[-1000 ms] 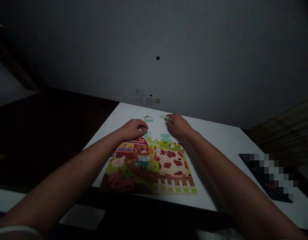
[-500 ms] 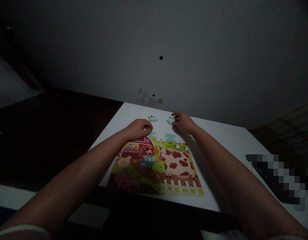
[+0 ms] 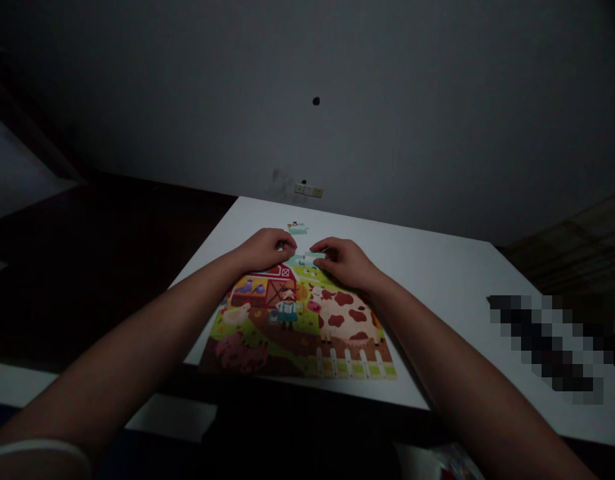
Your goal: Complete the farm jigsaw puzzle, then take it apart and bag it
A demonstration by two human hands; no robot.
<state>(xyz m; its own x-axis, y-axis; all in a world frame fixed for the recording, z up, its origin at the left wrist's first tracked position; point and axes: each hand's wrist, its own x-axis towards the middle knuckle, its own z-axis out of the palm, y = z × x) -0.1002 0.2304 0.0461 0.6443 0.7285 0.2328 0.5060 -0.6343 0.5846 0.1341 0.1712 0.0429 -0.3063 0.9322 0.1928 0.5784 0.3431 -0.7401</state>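
Note:
A farm-scene jigsaw puzzle [image 3: 287,333] with a cow, a farmer and a red barn lies largely joined on the white table [image 3: 417,267]. My right hand [image 3: 347,263] pinches a pale blue-green puzzle piece [image 3: 314,255] at the puzzle's far edge, above the cow's head. Beside the barn roof, at the same edge, rests my left hand [image 3: 268,249], its fingers curled and thumb close to the fingertips. Whether anything is between them cannot be made out. Part of the puzzle's upper left is hidden by that hand.
Beyond my left hand lies a loose puzzle portion [image 3: 297,228] in pale blue with a bit of red. A dark, pixelated object [image 3: 542,340] is at the table's right. A wall with a socket strip [image 3: 308,191] rises behind the table.
My right hand has come left and nearer with the puzzle piece, from the table's far side to the puzzle's upper edge. My left hand stays by the barn roof. The view has shifted slightly.

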